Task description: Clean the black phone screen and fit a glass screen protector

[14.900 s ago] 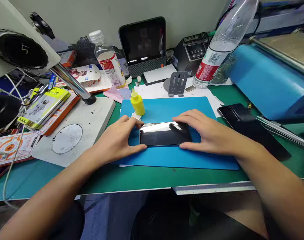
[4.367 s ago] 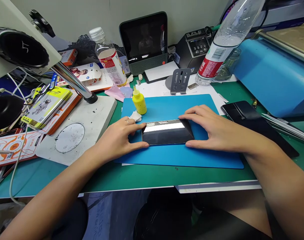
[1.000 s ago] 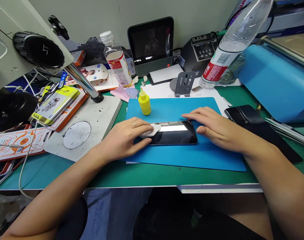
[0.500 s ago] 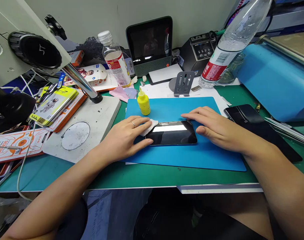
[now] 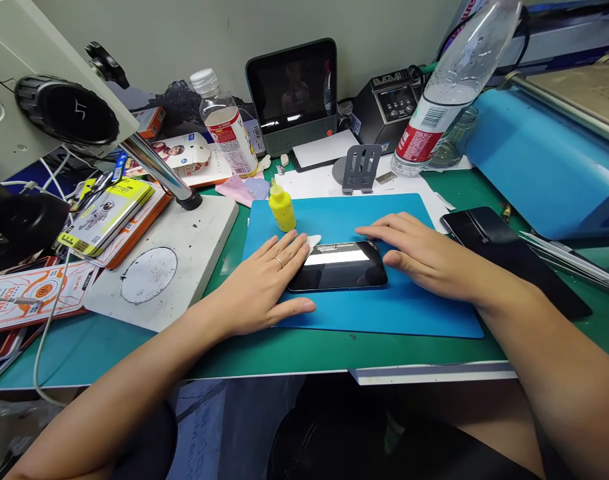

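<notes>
A black smartphone (image 5: 341,275) lies screen up on a blue mat (image 5: 334,316), with a bright reflection across its glass. My left hand (image 5: 267,283) rests flat over the phone's left end, fingers stretched and thumb spread. Under its fingertips is a small white wipe (image 5: 313,241), mostly covered by the hand. My right hand (image 5: 419,257) is at the phone's right end, its fingers extended and holding nothing; whether the fingertips touch the phone's edge I cannot tell. Behind the left hand stands a small yellow dropper bottle (image 5: 283,210).
A microscope stand's pale base (image 5: 209,230) is on the left, beside stacked boxes (image 5: 107,213). At the back are a drink bottle (image 5: 229,137), a smart display (image 5: 294,87) and a grey phone stand (image 5: 360,168). A tilted large bottle (image 5: 437,120) and a blue machine (image 5: 539,173) are on the right.
My left hand has flattened and moved forward over the wipe, its thumb now off the phone and spread toward me. My right hand stays by the phone's right end. The view shifted slightly.
</notes>
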Tool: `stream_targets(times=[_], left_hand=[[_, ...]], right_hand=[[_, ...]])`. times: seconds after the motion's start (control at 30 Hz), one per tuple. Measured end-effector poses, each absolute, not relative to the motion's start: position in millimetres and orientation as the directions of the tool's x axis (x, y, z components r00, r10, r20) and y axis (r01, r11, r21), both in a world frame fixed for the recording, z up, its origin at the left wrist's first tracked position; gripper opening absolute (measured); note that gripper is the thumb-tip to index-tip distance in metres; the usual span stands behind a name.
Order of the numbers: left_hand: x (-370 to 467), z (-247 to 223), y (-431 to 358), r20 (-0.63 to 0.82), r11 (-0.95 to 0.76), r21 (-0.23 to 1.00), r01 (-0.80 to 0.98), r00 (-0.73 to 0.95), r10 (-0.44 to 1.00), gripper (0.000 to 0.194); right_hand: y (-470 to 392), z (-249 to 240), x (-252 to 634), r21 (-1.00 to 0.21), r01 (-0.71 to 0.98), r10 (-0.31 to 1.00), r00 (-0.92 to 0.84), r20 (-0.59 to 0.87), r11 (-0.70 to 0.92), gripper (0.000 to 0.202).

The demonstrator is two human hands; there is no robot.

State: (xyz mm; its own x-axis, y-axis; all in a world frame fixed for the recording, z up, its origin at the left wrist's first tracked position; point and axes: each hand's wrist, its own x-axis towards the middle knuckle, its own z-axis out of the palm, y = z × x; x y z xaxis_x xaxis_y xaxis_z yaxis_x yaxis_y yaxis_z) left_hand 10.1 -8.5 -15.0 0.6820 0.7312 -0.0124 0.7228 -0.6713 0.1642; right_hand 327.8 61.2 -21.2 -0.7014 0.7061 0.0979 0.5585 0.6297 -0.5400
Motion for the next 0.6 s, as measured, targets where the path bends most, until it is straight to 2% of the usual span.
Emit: stream_targets(times=[0.6], left_hand=[[11.2,-14.5,-10.8,-0.024,-0.681,0.186,0.708,0.696,0.718,0.086]], right_hand=[[59.5,-25.5,330.5,-0.562,0.545,0.722,-0.677,0.144,0.623,0.082]])
